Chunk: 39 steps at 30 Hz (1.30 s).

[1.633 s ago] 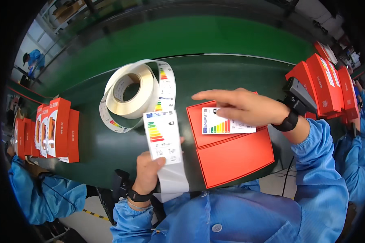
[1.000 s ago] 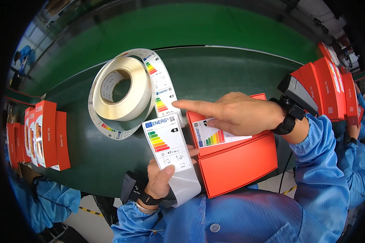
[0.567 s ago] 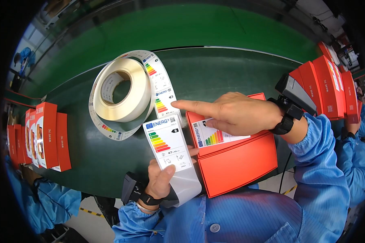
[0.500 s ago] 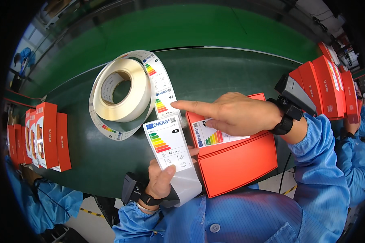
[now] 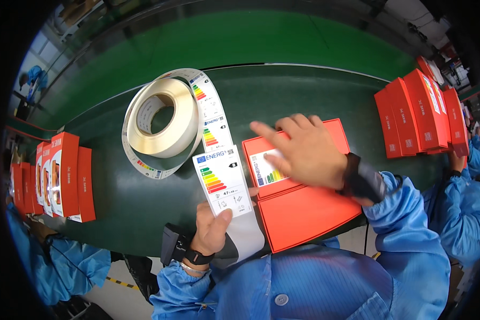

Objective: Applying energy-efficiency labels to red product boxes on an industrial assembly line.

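My left hand point(image 5: 212, 230) grips the free end of a label strip point(image 5: 222, 181), thumb on a white label with coloured bars. The strip runs up to a big white label roll point(image 5: 162, 124) lying on the dark green belt point(image 5: 133, 202). My right hand point(image 5: 304, 152) lies flat with fingers spread on a red box point(image 5: 304, 210), pressing a stuck label point(image 5: 265, 169) of the same kind at its upper left. The box lies flat at the belt's near edge, right beside the strip.
Upright red boxes point(image 5: 64, 176) stand in a row at the left, more red boxes point(image 5: 418, 112) at the right. Other people in blue sleeves point(image 5: 464, 208) work at both sides. A green floor lies beyond the belt.
My right hand has shifted from pointing left with one finger to lying flat, fingers spread, over the label on the box. The strip in my left hand has barely moved.
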{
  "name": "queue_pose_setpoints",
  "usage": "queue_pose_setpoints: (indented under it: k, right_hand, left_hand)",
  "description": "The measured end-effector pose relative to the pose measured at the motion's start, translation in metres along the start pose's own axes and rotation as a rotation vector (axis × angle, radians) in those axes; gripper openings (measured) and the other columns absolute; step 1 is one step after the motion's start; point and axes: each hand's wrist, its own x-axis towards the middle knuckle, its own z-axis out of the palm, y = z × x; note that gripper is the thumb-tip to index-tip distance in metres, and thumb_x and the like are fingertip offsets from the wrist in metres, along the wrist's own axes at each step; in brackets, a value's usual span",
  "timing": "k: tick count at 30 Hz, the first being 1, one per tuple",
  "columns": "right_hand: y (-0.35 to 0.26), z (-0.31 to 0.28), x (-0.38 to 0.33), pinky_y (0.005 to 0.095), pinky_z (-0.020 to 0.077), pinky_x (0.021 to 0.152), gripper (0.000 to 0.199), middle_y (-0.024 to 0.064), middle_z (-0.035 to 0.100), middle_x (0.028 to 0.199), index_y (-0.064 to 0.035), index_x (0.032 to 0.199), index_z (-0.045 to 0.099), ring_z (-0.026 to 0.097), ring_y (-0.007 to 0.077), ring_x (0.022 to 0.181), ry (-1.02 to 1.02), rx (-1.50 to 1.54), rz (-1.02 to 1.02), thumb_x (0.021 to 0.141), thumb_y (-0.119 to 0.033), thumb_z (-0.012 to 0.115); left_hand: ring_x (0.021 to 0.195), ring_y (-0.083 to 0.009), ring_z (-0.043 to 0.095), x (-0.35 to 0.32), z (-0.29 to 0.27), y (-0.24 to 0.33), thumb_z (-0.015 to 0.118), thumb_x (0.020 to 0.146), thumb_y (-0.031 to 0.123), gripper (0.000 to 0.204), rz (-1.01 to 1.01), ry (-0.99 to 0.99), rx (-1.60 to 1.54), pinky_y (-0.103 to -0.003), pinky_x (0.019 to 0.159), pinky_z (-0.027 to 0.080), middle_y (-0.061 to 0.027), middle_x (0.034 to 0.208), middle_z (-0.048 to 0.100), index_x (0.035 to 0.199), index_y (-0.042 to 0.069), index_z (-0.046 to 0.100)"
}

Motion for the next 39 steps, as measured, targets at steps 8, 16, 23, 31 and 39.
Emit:
queue_pose_setpoints:
  k: [8,16,23,31,39]
  right_hand:
    - [0.002,-0.033,-0.011,0.0379,0.0406,0.085,0.049,0.0111,0.052,0.112,-0.0091,0.124,0.048,0.046,0.0289,0.104,0.244,0.590,0.126,0.078,-0.020,0.064]
    - [-0.051,-0.040,-0.014,0.0295,0.0462,0.080,0.035,0.0102,0.057,0.102,-0.0024,0.111,0.058,0.057,0.0208,0.092,0.059,1.279,0.036,0.078,-0.007,0.066]
    - [-0.080,-0.036,-0.019,0.0295,0.0459,0.071,0.028,0.0070,0.056,0.089,-0.0013,0.104,0.060,0.055,0.0211,0.080,0.183,1.193,-0.194,0.076,-0.001,0.064]
    - [-0.092,-0.043,-0.026,0.0344,0.0434,0.071,0.034,0.0032,0.060,0.093,-0.0054,0.095,0.063,0.056,0.0189,0.084,0.461,0.524,-0.216,0.062,-0.008,0.069]
    - [-0.079,-0.074,-0.036,0.0395,0.0462,0.075,0.021,0.0143,0.055,0.109,-0.0043,0.095,0.058,0.056,0.0277,0.093,0.558,1.047,-0.329,0.075,-0.012,0.061]
  left_hand:
    - [0.081,-0.0310,0.062,-0.005,-0.006,0.016,0.042,0.089,0.019,0.033,0.100,-0.084,0.247,-0.034,0.072,0.046,-0.0222,0.092,0.063,0.100,-0.008,0.059]
    - [0.087,-0.0353,0.059,-0.040,0.002,0.041,0.049,0.083,0.006,0.030,0.226,-0.251,0.499,-0.038,0.077,0.046,-0.0219,0.099,0.059,0.111,-0.006,0.052]
    - [0.111,-0.0229,0.050,-0.050,0.011,0.062,0.041,0.090,0.028,0.049,-0.376,0.001,-0.952,-0.038,0.095,0.037,-0.0121,0.120,0.051,0.129,0.000,0.035]
    - [0.112,-0.0250,0.050,-0.045,0.018,0.076,0.037,0.091,0.026,0.044,-0.464,0.101,-0.825,-0.040,0.096,0.038,-0.0150,0.120,0.051,0.124,-0.002,0.040]
    - [0.103,-0.0292,0.056,-0.026,-0.002,0.074,0.039,0.091,0.034,0.051,-0.435,0.014,-0.849,-0.041,0.092,0.042,-0.0204,0.114,0.055,0.129,-0.001,0.036]
